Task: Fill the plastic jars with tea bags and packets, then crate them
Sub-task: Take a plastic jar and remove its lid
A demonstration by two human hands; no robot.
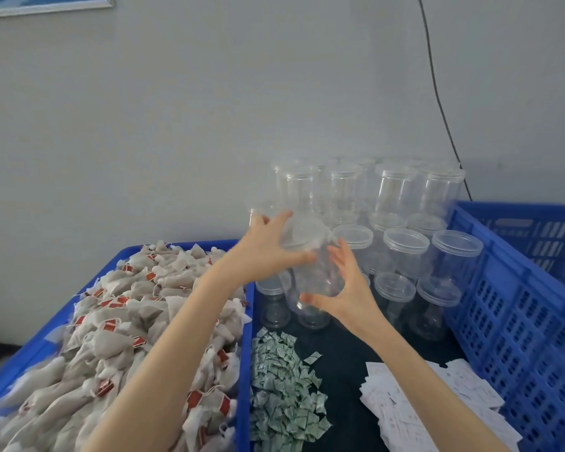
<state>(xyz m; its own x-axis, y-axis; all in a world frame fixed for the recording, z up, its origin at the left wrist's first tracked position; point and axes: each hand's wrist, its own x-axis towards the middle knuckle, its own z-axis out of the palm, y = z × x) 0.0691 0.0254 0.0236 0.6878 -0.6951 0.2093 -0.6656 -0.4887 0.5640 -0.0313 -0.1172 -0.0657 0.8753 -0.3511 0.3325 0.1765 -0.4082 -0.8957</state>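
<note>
Head view: my left hand [268, 246] grips the lid of a clear plastic jar [313, 272], my right hand [346, 295] grasps its body, lifted above the other jars [405, 246] beside the tea bags [128, 321].

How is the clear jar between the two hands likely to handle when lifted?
The clear jar is see-through and empty, so probably light. Its smooth plastic wall may be slippery; the left hand grips the lid end, the right hand the base end. Tall and narrow, it could tip easily.
</note>
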